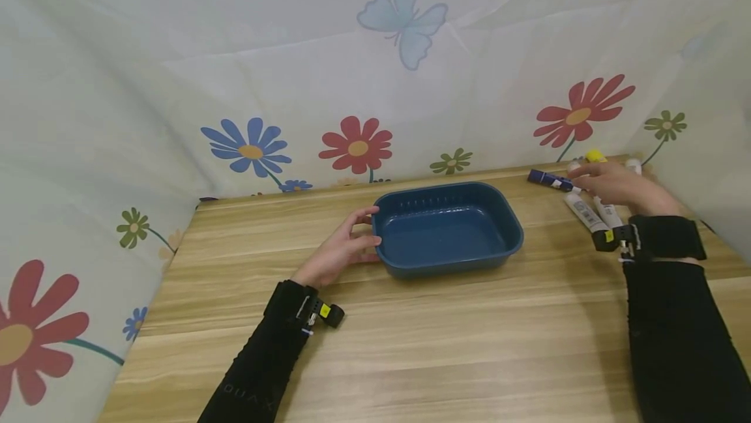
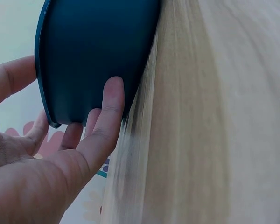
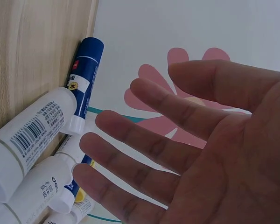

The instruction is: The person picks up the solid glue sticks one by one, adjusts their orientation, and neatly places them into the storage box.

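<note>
A dark blue plastic basin [image 1: 442, 234] stands on the wooden table. My left hand [image 1: 343, 247] holds its left end: the thumb and a finger meet the rim, and other fingers [image 2: 113, 95] lie against the outer wall. To the right, my right hand [image 1: 616, 182] hovers by a group of glue sticks, its fingers spread with nothing between them. One glue stick has a dark blue cap [image 3: 91, 49]; several are white, among them a white glue stick [image 3: 37, 130] with a barcode. Behind the hand shows a yellow cap [image 1: 595, 156].
The wooden table [image 1: 422, 345] ends at the back against a pale curtain [image 1: 281, 84] printed with flowers and a butterfly. The curtain also closes off the left and right sides. The glue sticks lie close to the back right corner.
</note>
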Demonstrator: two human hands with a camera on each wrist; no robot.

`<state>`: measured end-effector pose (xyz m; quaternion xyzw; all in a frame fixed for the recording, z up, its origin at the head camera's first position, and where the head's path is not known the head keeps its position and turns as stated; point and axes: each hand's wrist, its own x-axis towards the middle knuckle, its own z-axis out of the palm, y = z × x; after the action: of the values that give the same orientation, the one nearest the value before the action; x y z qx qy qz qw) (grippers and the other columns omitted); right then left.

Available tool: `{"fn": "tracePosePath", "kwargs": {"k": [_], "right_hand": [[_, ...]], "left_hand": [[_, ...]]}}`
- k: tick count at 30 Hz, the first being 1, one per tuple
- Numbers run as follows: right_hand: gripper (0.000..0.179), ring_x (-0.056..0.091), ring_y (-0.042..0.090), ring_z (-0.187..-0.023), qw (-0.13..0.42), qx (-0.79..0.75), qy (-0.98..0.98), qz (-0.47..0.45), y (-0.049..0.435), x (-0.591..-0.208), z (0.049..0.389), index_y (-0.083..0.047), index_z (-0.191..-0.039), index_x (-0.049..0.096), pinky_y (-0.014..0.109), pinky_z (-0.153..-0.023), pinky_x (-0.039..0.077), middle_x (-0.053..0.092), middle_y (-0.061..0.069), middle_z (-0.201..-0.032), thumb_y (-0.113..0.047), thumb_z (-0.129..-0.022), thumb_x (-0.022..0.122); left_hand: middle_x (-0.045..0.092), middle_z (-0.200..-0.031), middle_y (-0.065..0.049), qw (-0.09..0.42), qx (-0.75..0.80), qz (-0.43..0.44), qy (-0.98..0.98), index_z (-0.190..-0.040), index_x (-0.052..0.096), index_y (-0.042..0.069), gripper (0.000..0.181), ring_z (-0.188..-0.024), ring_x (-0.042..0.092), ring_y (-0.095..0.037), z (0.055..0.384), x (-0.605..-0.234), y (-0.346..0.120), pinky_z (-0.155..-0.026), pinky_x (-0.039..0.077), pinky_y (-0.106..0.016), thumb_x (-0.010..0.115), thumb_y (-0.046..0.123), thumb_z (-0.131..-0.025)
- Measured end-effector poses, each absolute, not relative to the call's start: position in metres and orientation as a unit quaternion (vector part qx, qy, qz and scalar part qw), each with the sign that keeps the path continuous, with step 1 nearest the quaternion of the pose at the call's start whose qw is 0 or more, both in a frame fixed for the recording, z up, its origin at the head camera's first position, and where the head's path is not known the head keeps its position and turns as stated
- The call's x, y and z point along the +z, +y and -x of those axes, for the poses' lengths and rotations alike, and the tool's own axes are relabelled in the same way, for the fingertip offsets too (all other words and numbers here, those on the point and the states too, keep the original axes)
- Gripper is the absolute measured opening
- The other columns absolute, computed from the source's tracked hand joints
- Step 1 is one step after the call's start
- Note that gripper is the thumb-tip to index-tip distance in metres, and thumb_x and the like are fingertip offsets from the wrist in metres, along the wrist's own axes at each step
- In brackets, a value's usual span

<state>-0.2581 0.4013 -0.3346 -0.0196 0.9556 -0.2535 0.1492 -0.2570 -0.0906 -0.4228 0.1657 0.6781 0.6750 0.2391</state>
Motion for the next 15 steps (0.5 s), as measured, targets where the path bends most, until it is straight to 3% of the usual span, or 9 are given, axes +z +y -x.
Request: {"fn": "tracePosePath", "kwargs": {"k": [15], "right_hand": [[0.053, 0.046, 0.058, -0.118, 0.178, -0.263, 0.948, 0.028, 0.4072, -0.3438, 0.2647, 0.014, -0.141, 0.034, 0.061, -0.093, 0.05, 0.034, 0.044, -0.137, -0.026, -0.107, 0.03]], "left_hand": [[0.028, -0.146, -0.012, 0.236, 0.677, -0.161, 0.678, -0.149, 0.033, 0.025, 0.06, -0.123, 0.052, -0.033, 0.2592, -0.4249, -0.0904, -0.1, 0.051, -0.053, 0.059, 0.01, -0.097]]}}
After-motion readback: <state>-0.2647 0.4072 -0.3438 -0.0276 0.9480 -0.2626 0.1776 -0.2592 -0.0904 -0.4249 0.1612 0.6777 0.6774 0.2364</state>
